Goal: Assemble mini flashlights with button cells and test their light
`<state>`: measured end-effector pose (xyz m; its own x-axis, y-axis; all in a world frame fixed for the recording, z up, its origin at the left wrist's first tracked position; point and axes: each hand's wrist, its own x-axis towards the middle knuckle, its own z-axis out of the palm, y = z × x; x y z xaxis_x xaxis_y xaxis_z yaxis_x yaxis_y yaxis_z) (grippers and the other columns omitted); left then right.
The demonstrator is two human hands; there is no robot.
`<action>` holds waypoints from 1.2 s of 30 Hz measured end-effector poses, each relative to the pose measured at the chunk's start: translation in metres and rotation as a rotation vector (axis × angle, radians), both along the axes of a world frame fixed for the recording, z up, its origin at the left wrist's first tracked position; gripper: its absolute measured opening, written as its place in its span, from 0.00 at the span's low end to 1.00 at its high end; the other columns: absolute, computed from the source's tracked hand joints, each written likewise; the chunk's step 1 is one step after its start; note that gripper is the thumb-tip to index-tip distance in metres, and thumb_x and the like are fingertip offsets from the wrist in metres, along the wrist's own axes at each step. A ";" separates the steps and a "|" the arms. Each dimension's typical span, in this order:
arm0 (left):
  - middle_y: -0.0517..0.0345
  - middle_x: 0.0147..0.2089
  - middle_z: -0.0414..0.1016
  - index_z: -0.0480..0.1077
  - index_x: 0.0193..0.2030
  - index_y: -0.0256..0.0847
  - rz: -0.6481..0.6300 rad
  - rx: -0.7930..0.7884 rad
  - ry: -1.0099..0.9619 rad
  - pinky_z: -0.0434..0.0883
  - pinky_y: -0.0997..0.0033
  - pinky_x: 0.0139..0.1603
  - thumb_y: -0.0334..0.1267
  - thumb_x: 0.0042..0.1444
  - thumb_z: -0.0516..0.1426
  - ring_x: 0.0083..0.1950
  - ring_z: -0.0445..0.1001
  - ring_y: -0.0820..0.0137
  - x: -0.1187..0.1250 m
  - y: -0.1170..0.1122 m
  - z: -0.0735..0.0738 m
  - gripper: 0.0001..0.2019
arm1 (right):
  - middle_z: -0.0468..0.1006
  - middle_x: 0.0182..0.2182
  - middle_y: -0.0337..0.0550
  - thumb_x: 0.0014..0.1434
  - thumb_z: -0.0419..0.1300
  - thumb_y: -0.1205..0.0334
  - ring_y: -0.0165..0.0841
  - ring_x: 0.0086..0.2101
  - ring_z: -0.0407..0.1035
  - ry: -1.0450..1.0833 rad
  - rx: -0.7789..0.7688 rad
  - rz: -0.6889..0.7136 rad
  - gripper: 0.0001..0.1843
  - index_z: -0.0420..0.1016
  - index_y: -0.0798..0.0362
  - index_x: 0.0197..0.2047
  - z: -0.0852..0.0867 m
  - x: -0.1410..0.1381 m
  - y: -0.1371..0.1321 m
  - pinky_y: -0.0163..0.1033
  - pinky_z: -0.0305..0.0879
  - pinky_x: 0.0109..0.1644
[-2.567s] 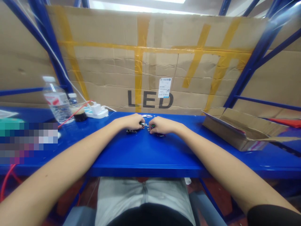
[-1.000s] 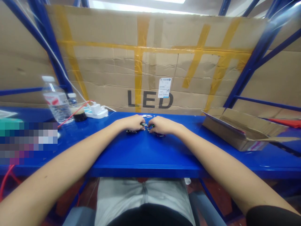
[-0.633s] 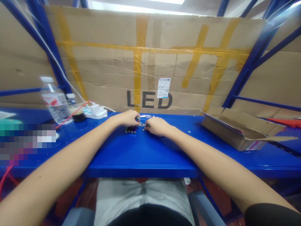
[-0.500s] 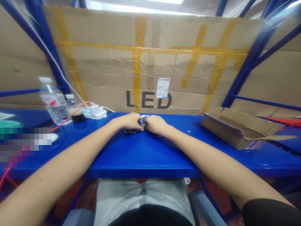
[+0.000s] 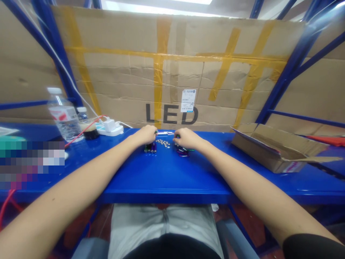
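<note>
Blue tabletop [image 5: 167,176] stretches under both bare hands, which rest near its far edge with a short gap between them. The left hand [image 5: 145,135] has a narrow grip, its fingertips closed on a small dark green piece [image 5: 156,132], mostly hidden by the fingers. Just below that hand, a row of slim dark tubes [image 5: 151,148], some green and some purple, lies side by side. The right hand [image 5: 188,139] curls thumb and finger around a small dark piece [image 5: 178,136], too small to make out well. Under and beside it, purple and green clips [image 5: 184,151] lie in a loose heap. Small silver rounds [image 5: 163,143] are scattered between the hands, and behind them a silver rod [image 5: 165,133] lies crosswise near the back edge.

Further left stand a clear water bottle [image 5: 66,118], a smaller bottle of dark liquid [image 5: 91,133] and a white power strip [image 5: 113,130]. An open cardboard box [image 5: 272,158] sits well to the right.
</note>
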<state>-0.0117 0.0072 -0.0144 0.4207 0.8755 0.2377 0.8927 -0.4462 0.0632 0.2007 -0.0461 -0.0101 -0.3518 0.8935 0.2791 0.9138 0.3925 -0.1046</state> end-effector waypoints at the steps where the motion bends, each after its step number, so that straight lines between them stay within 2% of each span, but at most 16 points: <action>1: 0.40 0.43 0.79 0.78 0.41 0.38 0.004 -0.033 -0.004 0.69 0.64 0.44 0.37 0.59 0.53 0.44 0.77 0.57 0.000 0.002 -0.001 0.12 | 0.82 0.39 0.51 0.59 0.60 0.59 0.40 0.40 0.74 -0.023 0.001 0.011 0.09 0.80 0.53 0.37 0.000 -0.002 -0.001 0.38 0.63 0.39; 5: 0.46 0.39 0.80 0.79 0.39 0.38 0.024 -0.162 -0.013 0.69 0.69 0.41 0.37 0.57 0.56 0.40 0.77 0.61 0.003 0.004 -0.003 0.10 | 0.82 0.39 0.50 0.56 0.63 0.52 0.41 0.39 0.75 -0.117 -0.010 0.061 0.14 0.80 0.52 0.40 -0.001 -0.015 -0.009 0.38 0.62 0.37; 9: 0.49 0.35 0.80 0.78 0.37 0.38 0.049 -0.205 -0.019 0.67 0.72 0.35 0.38 0.57 0.57 0.36 0.77 0.64 0.012 0.004 0.000 0.10 | 0.82 0.41 0.53 0.57 0.63 0.50 0.44 0.42 0.75 -0.204 -0.019 0.063 0.17 0.80 0.53 0.42 -0.003 -0.027 -0.011 0.38 0.65 0.38; 14: 0.51 0.34 0.79 0.78 0.37 0.38 0.040 -0.230 -0.031 0.66 0.73 0.34 0.39 0.56 0.57 0.34 0.76 0.66 0.021 0.004 0.002 0.10 | 0.81 0.43 0.59 0.60 0.61 0.50 0.47 0.44 0.76 -0.268 -0.034 -0.016 0.18 0.79 0.57 0.44 -0.006 -0.033 -0.003 0.40 0.67 0.40; 18: 0.53 0.31 0.78 0.76 0.34 0.38 0.022 -0.270 -0.075 0.65 0.73 0.30 0.39 0.55 0.57 0.31 0.74 0.68 0.024 0.001 0.003 0.09 | 0.81 0.44 0.61 0.61 0.61 0.52 0.48 0.44 0.76 -0.256 -0.033 -0.024 0.18 0.79 0.58 0.45 -0.010 -0.034 0.007 0.41 0.68 0.40; 23: 0.54 0.29 0.77 0.74 0.30 0.37 -0.007 -0.337 -0.163 0.65 0.73 0.29 0.41 0.56 0.56 0.29 0.73 0.69 0.025 0.000 0.004 0.10 | 0.81 0.42 0.62 0.60 0.62 0.53 0.48 0.43 0.76 -0.170 -0.010 -0.021 0.15 0.79 0.57 0.42 -0.012 -0.030 0.013 0.41 0.67 0.41; 27: 0.49 0.40 0.80 0.73 0.38 0.37 -0.028 -0.168 -0.182 0.68 0.72 0.39 0.42 0.60 0.54 0.41 0.76 0.65 0.018 0.006 0.003 0.11 | 0.82 0.41 0.57 0.63 0.57 0.55 0.43 0.43 0.75 0.029 0.002 0.007 0.15 0.80 0.57 0.40 -0.003 -0.018 0.010 0.39 0.67 0.44; 29: 0.45 0.48 0.78 0.71 0.45 0.37 -0.025 -0.073 -0.217 0.68 0.70 0.44 0.44 0.61 0.53 0.48 0.75 0.62 0.011 0.008 0.005 0.14 | 0.82 0.44 0.53 0.64 0.52 0.62 0.40 0.45 0.75 0.171 -0.017 0.048 0.16 0.80 0.57 0.43 0.003 -0.009 0.008 0.38 0.66 0.48; 32: 0.41 0.52 0.75 0.64 0.53 0.35 0.000 -0.090 -0.302 0.69 0.68 0.44 0.51 0.60 0.54 0.50 0.74 0.60 -0.001 0.008 0.010 0.23 | 0.77 0.55 0.51 0.62 0.48 0.70 0.39 0.55 0.70 0.311 -0.078 0.104 0.22 0.79 0.60 0.51 0.012 0.005 0.004 0.38 0.62 0.58; 34: 0.41 0.51 0.76 0.63 0.54 0.35 0.030 -0.133 -0.328 0.69 0.68 0.42 0.51 0.62 0.51 0.47 0.75 0.62 -0.006 0.006 0.014 0.22 | 0.74 0.59 0.51 0.60 0.48 0.72 0.39 0.58 0.67 0.349 -0.116 0.107 0.24 0.76 0.61 0.56 0.015 0.010 0.003 0.39 0.60 0.62; 36: 0.43 0.49 0.76 0.65 0.53 0.35 0.057 -0.126 -0.293 0.69 0.69 0.41 0.45 0.63 0.49 0.46 0.75 0.63 -0.009 0.004 0.019 0.18 | 0.73 0.60 0.53 0.60 0.49 0.72 0.40 0.59 0.66 0.351 -0.118 0.096 0.25 0.74 0.61 0.59 0.015 0.012 0.003 0.42 0.60 0.63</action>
